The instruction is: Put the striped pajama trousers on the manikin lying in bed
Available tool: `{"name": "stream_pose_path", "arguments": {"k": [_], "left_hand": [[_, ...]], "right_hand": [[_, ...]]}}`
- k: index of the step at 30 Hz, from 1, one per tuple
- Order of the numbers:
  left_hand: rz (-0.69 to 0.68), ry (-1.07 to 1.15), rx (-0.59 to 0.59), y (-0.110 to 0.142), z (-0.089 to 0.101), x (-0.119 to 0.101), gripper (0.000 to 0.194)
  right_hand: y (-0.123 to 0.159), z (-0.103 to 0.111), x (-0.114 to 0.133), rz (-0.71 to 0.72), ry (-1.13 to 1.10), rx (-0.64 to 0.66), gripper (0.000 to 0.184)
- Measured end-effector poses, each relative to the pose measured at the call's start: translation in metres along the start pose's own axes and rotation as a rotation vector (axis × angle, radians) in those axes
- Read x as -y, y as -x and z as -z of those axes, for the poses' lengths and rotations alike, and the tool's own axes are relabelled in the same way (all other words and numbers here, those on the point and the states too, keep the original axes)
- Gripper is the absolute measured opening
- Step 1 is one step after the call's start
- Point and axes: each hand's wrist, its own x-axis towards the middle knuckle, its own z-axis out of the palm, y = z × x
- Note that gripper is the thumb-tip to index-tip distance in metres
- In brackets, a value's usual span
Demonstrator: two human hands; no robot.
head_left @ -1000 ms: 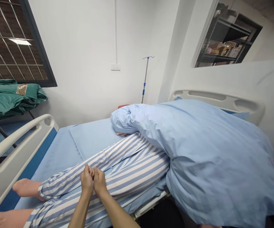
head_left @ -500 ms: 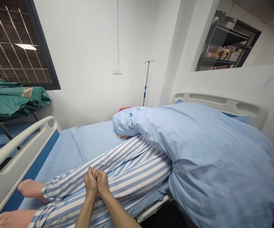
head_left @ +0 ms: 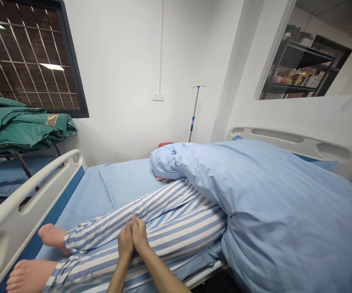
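A person lies on a hospital bed in blue-and-white striped pyjama trousers (head_left: 163, 232), bare feet (head_left: 53, 237) towards me. My left hand (head_left: 125, 243) and my right hand (head_left: 139, 234) sit side by side on the striped legs, fingertips pressed together. I cannot tell whether they pinch the cloth. A light blue duvet (head_left: 270, 203) covers the person's upper body, and another hand (head_left: 163, 179) shows at its edge. The second bare foot (head_left: 29, 276) lies near the bed's lower left corner.
A white bed rail (head_left: 26, 195) runs along the left side, with a white headboard (head_left: 295, 146) at the far right. Folded green cloth (head_left: 20, 128) lies beyond the rail. An IV pole (head_left: 194, 114) stands against the wall, and a red object (head_left: 166, 144) lies behind the duvet.
The whole scene has shifted right and down in view as my head turned. My hands remain together on the striped legs, with no clear change in their grip.
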Motion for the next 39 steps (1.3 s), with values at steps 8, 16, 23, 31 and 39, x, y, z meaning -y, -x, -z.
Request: {"name": "stream_pose_path", "arguments": {"k": [8, 16, 23, 31, 39], "left_hand": [[-0.09, -0.279, 0.087, 0.002, -0.003, 0.004, 0.048], [-0.045, -0.033, 0.048, 0.002, -0.006, 0.003, 0.047], [0.111, 0.431, 0.04, -0.003, -0.021, -0.036, 0.051], [0.117, 0.711, 0.046, -0.002, -0.04, -0.071, 0.046], [0.148, 0.37, -0.047, -0.009, -0.034, -0.016, 0.046]], "right_hand": [[-0.01, 0.019, 0.028, 0.108, 0.036, 0.185, 0.042], [0.007, 0.021, -0.017, 0.055, 0.046, 0.126, 0.04], [0.003, 0.025, -0.015, 0.004, -0.105, 0.061, 0.046], [0.0, 0.028, -0.011, -0.13, -0.238, 0.002, 0.049], [0.001, 0.023, -0.02, -0.034, -0.11, -0.04, 0.045]]}}
